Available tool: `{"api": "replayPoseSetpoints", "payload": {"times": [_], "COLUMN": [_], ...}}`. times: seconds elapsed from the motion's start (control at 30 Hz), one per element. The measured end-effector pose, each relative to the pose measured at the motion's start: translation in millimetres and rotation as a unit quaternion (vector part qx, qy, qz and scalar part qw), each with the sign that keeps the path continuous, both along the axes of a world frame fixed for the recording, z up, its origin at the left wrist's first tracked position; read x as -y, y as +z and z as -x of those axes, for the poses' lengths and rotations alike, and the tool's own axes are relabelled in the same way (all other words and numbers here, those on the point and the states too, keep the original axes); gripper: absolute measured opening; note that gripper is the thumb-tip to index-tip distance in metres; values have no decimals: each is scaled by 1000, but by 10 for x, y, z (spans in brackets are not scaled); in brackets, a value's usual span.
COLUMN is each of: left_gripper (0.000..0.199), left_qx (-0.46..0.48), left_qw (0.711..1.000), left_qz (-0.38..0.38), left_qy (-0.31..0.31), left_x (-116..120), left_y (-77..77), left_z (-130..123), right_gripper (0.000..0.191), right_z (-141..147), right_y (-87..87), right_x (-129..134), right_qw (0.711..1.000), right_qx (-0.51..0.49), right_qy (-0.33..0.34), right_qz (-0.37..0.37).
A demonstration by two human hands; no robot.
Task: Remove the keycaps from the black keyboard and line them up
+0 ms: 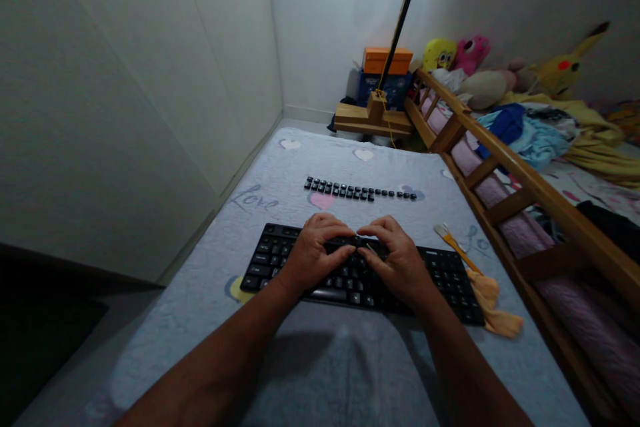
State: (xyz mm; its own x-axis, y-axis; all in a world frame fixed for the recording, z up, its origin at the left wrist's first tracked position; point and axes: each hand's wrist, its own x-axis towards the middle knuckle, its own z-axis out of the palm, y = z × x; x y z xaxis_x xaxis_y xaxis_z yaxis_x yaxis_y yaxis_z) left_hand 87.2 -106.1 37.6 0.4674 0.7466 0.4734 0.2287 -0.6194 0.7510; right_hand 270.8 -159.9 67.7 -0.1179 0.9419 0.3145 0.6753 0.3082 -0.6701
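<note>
"Setup?"

"Heart-print cover (320,153); black kbd (333,295) lay flat on it. L hand (320,250) and R hand (400,263) curled over its upper keys; couldn't tell what they gripped. Loose keycaps (328,189) sat beyond."

"Technique?"

"Steady wrists, light pressure prob. worked best."

Open cloth (287,210) btwn kybd (260,260) & keycaps (350,193), wood rail (510,155) R

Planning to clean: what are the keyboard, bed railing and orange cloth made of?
The keyboard looks like black plastic, slightly glossy where its space bar shines. The bed railing seems varnished wood: brown, squared bars with a faint sheen. The orange cloth looks like matt fabric, from its soft folds; fibre unclear.
</note>
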Motion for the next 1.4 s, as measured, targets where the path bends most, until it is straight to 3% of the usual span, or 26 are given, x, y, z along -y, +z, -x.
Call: {"api": "replayPoseSetpoints", "payload": {"times": [0.37, 0.57, 0.73, 0.9, 1.1, 1.4], "left_gripper": [17, 22, 21, 19, 18, 17], "left_qx": [-5, -36, -64, -77, -86, -101], "left_qw": [1000, 999, 996, 994, 993, 992], "left_qz": [0, -13, -29, -43, -52, -48], "left_qy": [-3, 29, 61, 63, 68, 60], "left_x": [4, 0, -4, -1, -6, -16], "left_y": [11, 5, -8, -17, -26, -42], "left_z": [0, -6, -9, -10, -3, 5], "right_gripper": [14, 13, 13, 20, 22, 24], "right_z": [0, -86, -474, -772, -801, -825], "right_y": [6, 40, -68, -244, -392, -470], "right_x": [-42, -90, -412, -866, -1162, -1275], "right_qw": [1000, 1000, 993, 965, 955, 948], "right_qx": [4, 26, 98, 177, 188, 193], "right_qy": [2, -10, -70, -155, -190, -216], "right_qz": [0, -2, 14, 111, 127, 136]}}
